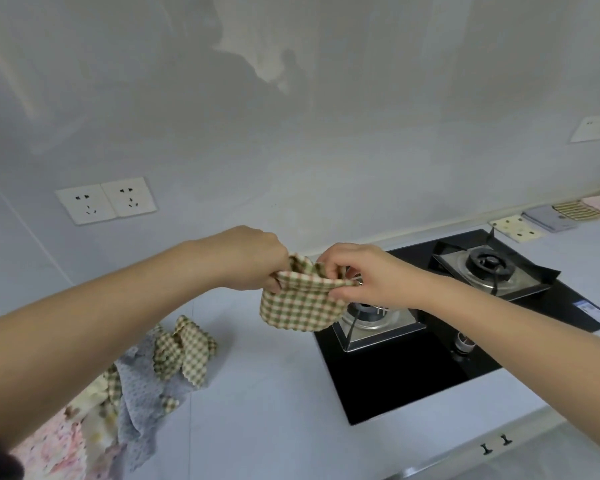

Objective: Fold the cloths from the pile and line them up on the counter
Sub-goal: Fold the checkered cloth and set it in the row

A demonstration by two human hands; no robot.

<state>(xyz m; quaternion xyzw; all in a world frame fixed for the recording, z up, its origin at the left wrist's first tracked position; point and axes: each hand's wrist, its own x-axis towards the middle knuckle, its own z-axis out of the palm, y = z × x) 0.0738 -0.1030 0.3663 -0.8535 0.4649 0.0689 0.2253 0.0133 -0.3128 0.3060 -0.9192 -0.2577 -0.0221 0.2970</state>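
A green-and-cream checked cloth [300,304] hangs in the air above the counter, near the stove's left burner. My left hand [253,259] grips its upper left edge and my right hand [364,275] pinches its upper right edge. The cloth sags in a pouch between them. The pile of cloths [142,372] lies at the lower left of the white counter [267,393]: checked, grey dotted and pink floral pieces, partly hidden behind my left forearm. Several folded cloths [551,218] lie in a row along the wall at the far right.
A black two-burner gas stove [413,368] is set into the counter at the right, with a knob [463,342] near its front. Two wall sockets [106,202] sit at the left, another socket [593,128] at the upper right. The counter's front edge runs along the lower right.
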